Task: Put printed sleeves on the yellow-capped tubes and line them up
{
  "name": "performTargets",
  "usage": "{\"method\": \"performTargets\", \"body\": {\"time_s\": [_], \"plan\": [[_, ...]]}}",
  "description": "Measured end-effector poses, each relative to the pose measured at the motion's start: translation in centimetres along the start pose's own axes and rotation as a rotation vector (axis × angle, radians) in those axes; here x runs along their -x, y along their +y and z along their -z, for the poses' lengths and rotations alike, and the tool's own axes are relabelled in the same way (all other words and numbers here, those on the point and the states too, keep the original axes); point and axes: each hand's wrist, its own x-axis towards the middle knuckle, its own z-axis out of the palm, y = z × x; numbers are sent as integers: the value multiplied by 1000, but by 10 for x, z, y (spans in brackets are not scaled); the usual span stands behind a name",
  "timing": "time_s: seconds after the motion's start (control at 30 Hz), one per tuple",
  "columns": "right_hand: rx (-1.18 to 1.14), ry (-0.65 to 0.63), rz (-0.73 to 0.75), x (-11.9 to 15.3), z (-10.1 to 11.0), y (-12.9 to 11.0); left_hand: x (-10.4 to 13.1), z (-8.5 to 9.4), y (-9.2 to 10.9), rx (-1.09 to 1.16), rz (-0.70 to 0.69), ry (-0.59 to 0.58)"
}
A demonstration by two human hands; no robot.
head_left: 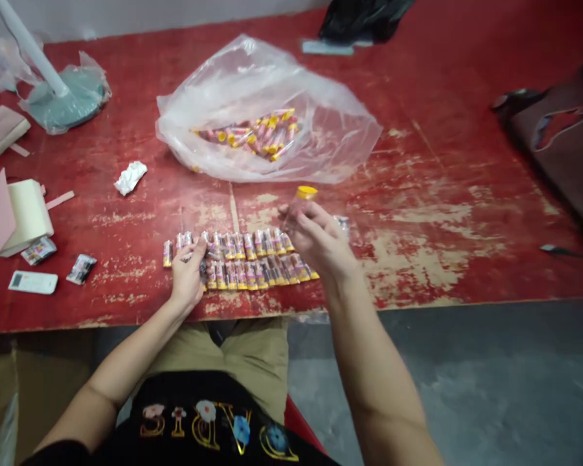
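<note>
Two rows of small clear tubes [245, 275] with yellow ends and pinkish labels lie side by side near the table's front edge. My left hand [188, 275] is at the left part of these rows, its fingers closed around something small and dark that I cannot make out. Above the right end of the rows, my right hand [323, 243] pinches a yellow-capped tube [306, 192]; its cap points up and the fingers hide most of its body. Behind the rows, an open clear plastic bag [320, 142] holds a pile of similar tubes [272, 133].
On the left are a lamp base [68, 107], pink notebooks [24, 217], a white remote-like device [33, 282], small packets [81, 268] and crumpled tissue [130, 177]. A black bag [364, 19] sits at the back, a dark brown bag [563, 149] at the right. The red table [418, 213] is worn.
</note>
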Motion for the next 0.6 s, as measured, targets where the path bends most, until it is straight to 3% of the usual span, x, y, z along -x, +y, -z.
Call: {"method": "performTargets", "body": {"time_s": [0.1,0.2,0.4,0.53,0.6], "plan": [[-38,54,63,78,-38,-5,15,4,-7,-15,6,-33],[38,106,179,119,-68,-8,31,11,-10,-23,-18,-33],[117,234,379,134,-104,-9,56,19,-7,-48,-27,-71],[373,362,575,146,-107,-3,66,22,-4,-54,6,-125],[473,332,641,155,-104,-1,71,23,-2,-57,13,-148]]}}
